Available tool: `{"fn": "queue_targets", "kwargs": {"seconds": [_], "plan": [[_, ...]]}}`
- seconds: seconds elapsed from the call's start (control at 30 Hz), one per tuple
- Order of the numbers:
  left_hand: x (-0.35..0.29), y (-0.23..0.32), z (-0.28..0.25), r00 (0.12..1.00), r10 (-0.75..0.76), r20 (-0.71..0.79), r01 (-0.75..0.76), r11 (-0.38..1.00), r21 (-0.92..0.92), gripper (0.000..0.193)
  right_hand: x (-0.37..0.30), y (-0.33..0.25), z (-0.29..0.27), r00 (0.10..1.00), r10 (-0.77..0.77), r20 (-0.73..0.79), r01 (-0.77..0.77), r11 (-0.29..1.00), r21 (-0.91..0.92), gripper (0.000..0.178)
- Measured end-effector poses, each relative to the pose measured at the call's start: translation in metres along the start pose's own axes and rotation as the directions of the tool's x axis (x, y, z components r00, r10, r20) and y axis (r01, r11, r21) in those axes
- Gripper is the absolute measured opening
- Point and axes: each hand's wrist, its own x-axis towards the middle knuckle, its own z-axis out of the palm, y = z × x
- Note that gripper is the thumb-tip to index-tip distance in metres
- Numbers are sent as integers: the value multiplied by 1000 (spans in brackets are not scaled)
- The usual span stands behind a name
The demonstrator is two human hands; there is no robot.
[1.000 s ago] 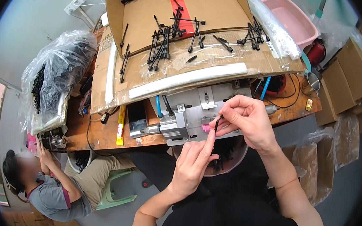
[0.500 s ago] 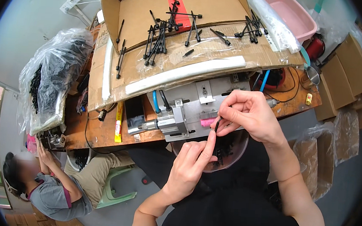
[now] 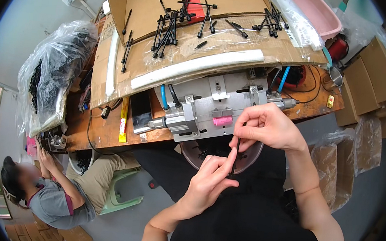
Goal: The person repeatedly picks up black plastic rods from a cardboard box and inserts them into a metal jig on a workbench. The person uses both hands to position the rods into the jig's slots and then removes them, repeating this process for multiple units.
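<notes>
My right hand (image 3: 268,127) pinches a thin black plastic rod (image 3: 238,143) between thumb and fingertips, holding it nearly upright in the view. My left hand (image 3: 206,183) is just below and to its left. Its index finger stretches up against the rod, its thumb stands apart, and the other fingers are partly curled. The rod's lower end shows near that thumb. Beyond my hands is a metal fixture (image 3: 214,92) with a pink cylinder-shaped piece (image 3: 223,121) at its front. Under my hands, a translucent bowl (image 3: 255,158) holds black pieces.
A cardboard box (image 3: 238,28) above the fixture carries several black rods with thick ends (image 3: 170,36). Left of the fixture lie a dark phone-like slab (image 3: 140,109) and a yellow packet (image 3: 123,123). A co-worker (image 3: 62,201) sits at far left, beside a plastic-wrapped bundle (image 3: 60,67).
The black rod now stands more upright and shows more of its length. My left thumb has spread away from its index finger, and the left hand sits slightly further right and lower.
</notes>
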Motion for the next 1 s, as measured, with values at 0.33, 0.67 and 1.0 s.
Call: {"fn": "queue_targets", "kwargs": {"seconds": [0.33,0.67,1.0], "plan": [[23,-58,53,997,-36,-61,70,660,748,68,-12,25,2,753,-451,-479,286,880,-378,18],[26,-67,60,999,-42,-32,51,628,777,68,-27,26,5,714,-478,-512,329,874,-357,17],[24,-47,41,991,-85,-103,128,819,559,73,-21,25,0,727,-479,-491,407,878,-253,27]]}}
